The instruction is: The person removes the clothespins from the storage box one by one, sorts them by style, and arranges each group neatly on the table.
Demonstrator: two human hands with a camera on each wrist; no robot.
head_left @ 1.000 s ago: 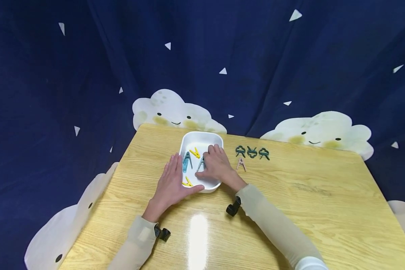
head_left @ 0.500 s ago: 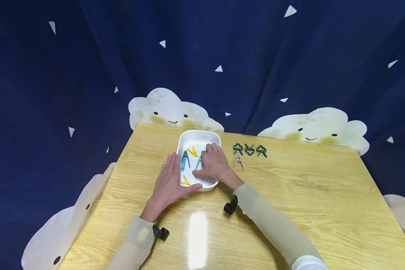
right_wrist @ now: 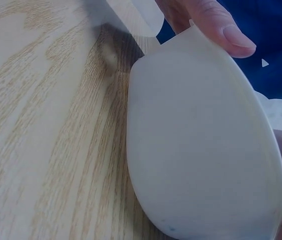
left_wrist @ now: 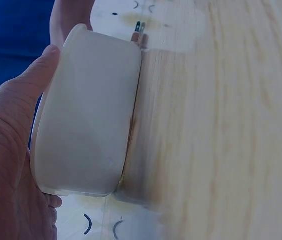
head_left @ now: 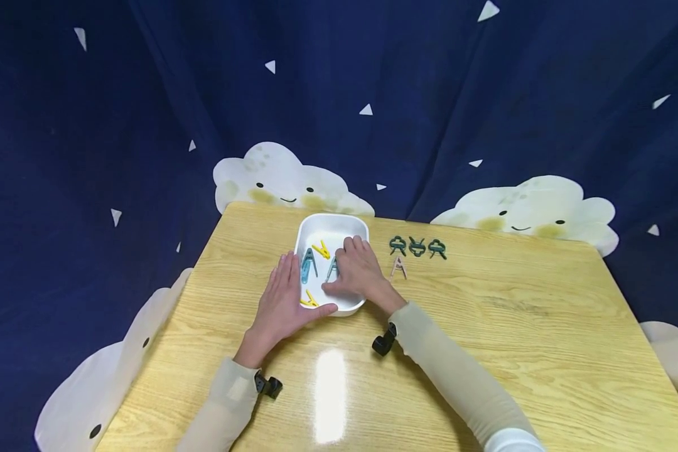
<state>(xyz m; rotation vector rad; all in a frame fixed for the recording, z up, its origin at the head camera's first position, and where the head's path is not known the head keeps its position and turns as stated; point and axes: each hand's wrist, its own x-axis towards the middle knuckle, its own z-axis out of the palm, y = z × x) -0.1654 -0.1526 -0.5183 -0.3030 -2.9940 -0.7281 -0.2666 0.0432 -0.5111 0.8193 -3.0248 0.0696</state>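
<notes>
In the head view, a white plastic bin (head_left: pixel 339 221) stands on the table. My left hand (head_left: pixel 279 301) rests along its left wall with straight fingers, the thumb stretched over the near rim. Inside, my right hand (head_left: pixel 360 270) is curled over a grey-blue clothespin (head_left: pixel 332 269) that lies between finger and thumb; the palm hides part of it. At the bin's left lie two teal clothespins (head_left: pixel 308 266), close together. One yellow clothespin (head_left: pixel 321 250) is farther back, another yellow clothespin (head_left: pixel 309 299) near the front. The wrist views show the bin's outer wall (left_wrist: pixel 88 115).
Right of the bin, three dark green clips (head_left: pixel 417 247) form a row on the wooden table (head_left: pixel 486 326). A pale pink clothespin (head_left: pixel 398 268) lies in front of the leftmost one. Behind the table hangs a dark blue curtain (head_left: pixel 316 94) with clouds and triangles.
</notes>
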